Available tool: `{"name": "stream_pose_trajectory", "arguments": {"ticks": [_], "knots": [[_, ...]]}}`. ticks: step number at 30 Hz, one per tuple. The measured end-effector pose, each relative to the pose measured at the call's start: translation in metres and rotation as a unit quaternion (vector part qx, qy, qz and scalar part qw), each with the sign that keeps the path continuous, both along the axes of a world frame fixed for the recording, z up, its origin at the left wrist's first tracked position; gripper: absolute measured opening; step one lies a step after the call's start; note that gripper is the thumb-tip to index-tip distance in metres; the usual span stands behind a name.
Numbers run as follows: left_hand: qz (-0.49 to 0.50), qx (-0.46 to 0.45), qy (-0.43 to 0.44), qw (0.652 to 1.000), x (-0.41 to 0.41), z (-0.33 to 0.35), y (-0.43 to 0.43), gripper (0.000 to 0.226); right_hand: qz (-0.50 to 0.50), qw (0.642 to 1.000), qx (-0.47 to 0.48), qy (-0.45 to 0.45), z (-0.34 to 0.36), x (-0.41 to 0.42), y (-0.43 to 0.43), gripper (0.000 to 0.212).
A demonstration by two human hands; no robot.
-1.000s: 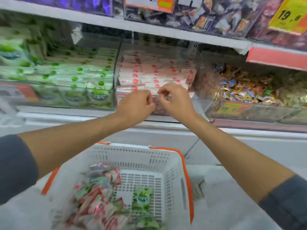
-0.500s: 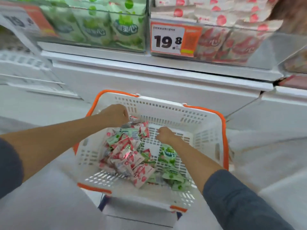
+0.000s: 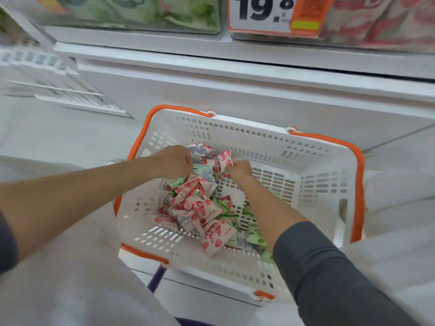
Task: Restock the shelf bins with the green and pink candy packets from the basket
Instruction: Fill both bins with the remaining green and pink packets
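Head view, looking down into a white slotted plastic basket with orange handles (image 3: pixel 247 128) (it sits below the shelf front). The person's left grip (image 3: pixel 175 161), a bare hand, reaches in over the basket's left edge. Its fingers are curled down into the far end of the packet heap. Whether they hold a packet there I cannot tell, since the knuckles hide the fingertips.

The right grip (image 3: pixel 239 169) comes in from the near edge, its forearm crossing the heap. It pinches a crumpled pink strawberry-print candy packet (image 3: pixel 221 164) between thumb and fingers, raised a little above the rest. The two hands are close together, with this packet between them.

The remaining pink candy packets (image 3: pixel 200 208) lie heaped in the left half of the basket, from its middle down toward the near edge. The green candy packets (image 3: pixel 255 237) lie beside and partly under them, along the right side of the heap beneath the right forearm. The basket's right half shows bare slotted floor.

Along the top edge of the view, a clear shelf bin of green packets (image 3: pixel 141 12) stands at the left and a clear shelf bin of pink packets (image 3: pixel 376 20) at the right. A white and orange price tag reading 19.8 (image 3: pixel 263 12) hangs on the front of the pink bin. A dark grey sleeve (image 3: pixel 329 274) covers the right arm up to mid-forearm.
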State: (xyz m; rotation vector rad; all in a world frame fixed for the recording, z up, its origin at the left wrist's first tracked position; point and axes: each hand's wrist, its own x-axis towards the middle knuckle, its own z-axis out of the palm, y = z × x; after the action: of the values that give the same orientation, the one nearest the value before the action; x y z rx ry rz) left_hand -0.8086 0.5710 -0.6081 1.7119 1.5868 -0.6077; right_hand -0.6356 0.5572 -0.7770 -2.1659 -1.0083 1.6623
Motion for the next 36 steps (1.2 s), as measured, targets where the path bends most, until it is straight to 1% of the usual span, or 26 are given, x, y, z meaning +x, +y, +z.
{"name": "stream_pose_trajectory", "arguments": {"ticks": [2,4,6,7,8,9,10,12,13,14,16,17,18,19,21,22,23,25,26,27,29,30,31,33,35,36], "knots": [[0.000,-0.008,0.000,1.000,0.006,0.002,0.004,0.012,-0.018,0.999,-0.011,0.027,0.020,0.024,0.006,0.005],[0.040,-0.021,-0.009,0.999,0.014,0.004,0.007,0.019,-0.054,0.994,-0.027,0.094,0.052,0.051,0.007,0.013],[0.119,-0.030,-0.059,0.991,0.025,0.005,0.005,0.030,-0.078,0.982,-0.028,0.171,0.090,0.072,0.001,0.007],[0.181,-0.049,-0.103,0.977,0.033,0.005,0.001,0.037,-0.087,0.974,-0.023,0.209,0.110,0.079,-0.005,0.009],[0.243,-0.075,-0.153,0.955,0.042,0.007,-0.004,0.049,-0.092,0.965,-0.015,0.245,0.128,0.084,-0.010,0.016],[0.298,-0.090,-0.208,0.927,0.053,0.009,-0.009,0.061,-0.093,0.956,-0.005,0.278,0.147,0.087,-0.016,0.017],[0.356,-0.089,-0.263,0.892,0.065,0.010,-0.014,0.067,-0.083,0.950,0.005,0.302,0.166,0.087,-0.022,0.014],[0.448,-0.036,-0.360,0.817,0.089,0.018,-0.023,0.062,-0.063,0.945,0.035,0.320,0.199,0.089,-0.031,0.012],[0.454,0.018,-0.389,0.801,0.099,0.025,-0.024,0.055,-0.061,0.948,0.051,0.307,0.216,0.090,-0.033,0.020],[0.429,0.079,-0.401,0.806,0.107,0.033,-0.025,0.049,-0.067,0.958,0.070,0.271,0.228,0.090,-0.033,0.033],[0.366,0.171,-0.424,0.810,0.120,0.055,-0.027,0.045,-0.097,0.975,0.141,0.145,0.246,0.086,-0.029,0.056],[0.345,0.198,-0.428,0.812,0.123,0.067,-0.025,0.047,-0.119,0.973,0.189,0.060,0.253,0.083,-0.026,0.060],[0.328,0.231,-0.417,0.816,0.125,0.077,-0.021,0.051,-0.150,0.960,0.238,-0.005,0.258,0.080,-0.024,0.059],[0.318,0.266,-0.391,0.822,0.125,0.087,-0.016,0.056,-0.194,0.940,0.278,-0.033,0.264,0.078,-0.022,0.059],[0.326,0.314,-0.344,0.823,0.118,0.103,-0.002,0.066,-0.304,0.904,0.300,0.016,0.271,0.082,-0.022,0.056],[0.323,0.326,-0.330,0.825,0.112,0.109,0.005,0.068,-0.321,0.897,0.300,0.045,0.274,0.089,-0.023,0.052],[0.296,0.329,-0.317,0.839,0.106,0.117,0.010,0.065,-0.297,0.903,0.304,0.056,0.277,0.097,-0.025,0.047],[0.202,0.326,-0.306,0.871,0.098,0.133,0.017,0.056,-0.182,0.924,0.334,0.046,0.290,0.111,-0.024,0.032],[0.159,0.324,-0.307,0.880,0.097,0.142,0.019,0.053,-0.121,0.930,0.344,0.051,0.301,0.115,-0.023,0.018],[0.123,0.316,-0.314,0.887,0.098,0.150,0.020,0.050,-0.064,0.936,0.340,0.064,0.313,0.117,-0.020,0.015],[0.062,0.285,-0.333,0.897,0.104,0.163,0.023,0.044,0.032,0.949,0.305,0.071,0.330,0.119,-0.012,0.045],[0.047,0.272,-0.342,0.898,0.107,0.168,0.023,0.042,0.070,0.952,0.291,0.068,0.336,0.118,-0.009,0.051],[0.050,0.270,-0.351,0.895,0.110,0.174,0.023,0.042,0.089,0.952,0.286,0.065,0.340,0.118,-0.006,0.050],[0.111,0.273,-0.400,0.868,0.111,0.180,0.023,0.041,0.066,0.951,0.296,0.066,0.343,0.123,0.000,0.046],[0.168,0.216,-0.477,0.835,0.107,0.185,0.022,0.032,0.014,0.950,0.299,0.092,0.349,0.134,0.002,0.047],[0.170,0.183,-0.490,0.836,0.107,0.187,0.021,0.029,0.006,0.948,0.300,0.104,0.354,0.140,0.002,0.049]]}}
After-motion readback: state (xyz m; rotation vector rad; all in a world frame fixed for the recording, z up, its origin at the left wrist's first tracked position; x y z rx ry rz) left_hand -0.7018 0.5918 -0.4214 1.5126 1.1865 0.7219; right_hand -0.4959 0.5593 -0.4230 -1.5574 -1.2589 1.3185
